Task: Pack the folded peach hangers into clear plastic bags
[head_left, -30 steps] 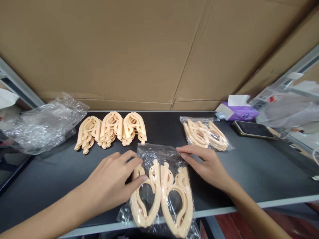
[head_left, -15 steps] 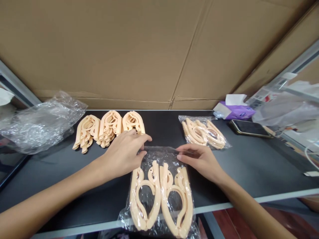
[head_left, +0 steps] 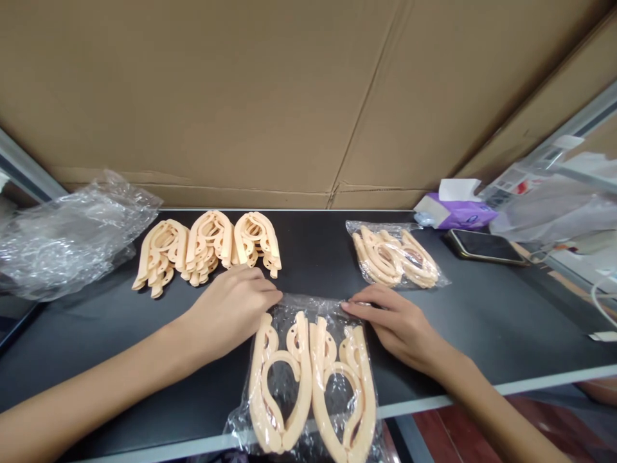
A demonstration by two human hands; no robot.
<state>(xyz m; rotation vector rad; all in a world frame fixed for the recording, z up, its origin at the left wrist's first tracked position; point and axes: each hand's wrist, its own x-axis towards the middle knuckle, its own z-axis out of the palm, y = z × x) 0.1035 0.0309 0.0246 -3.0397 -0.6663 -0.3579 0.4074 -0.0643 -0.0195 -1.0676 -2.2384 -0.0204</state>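
Note:
A clear plastic bag of peach plastic hangers [head_left: 311,379] lies on the black table [head_left: 482,321], its lower end hanging over the front edge. My left hand [head_left: 231,312] has its fingers curled together, pinching the bag's top left corner. My right hand [head_left: 398,325] lies flat with its fingers stretched out, the fingertips pressing on the bag's top right edge.
Three stacks of loose peach hangers [head_left: 207,247] lie at the back left, beside a heap of empty clear bags [head_left: 67,235]. A second filled bag [head_left: 395,257], a purple tissue pack [head_left: 456,212] and a phone [head_left: 482,246] lie at the back right. A cardboard wall [head_left: 289,96] stands behind.
My left hand moved from the hangers inside the bag up to its top left corner. My right hand stayed at the top right edge and flattened down.

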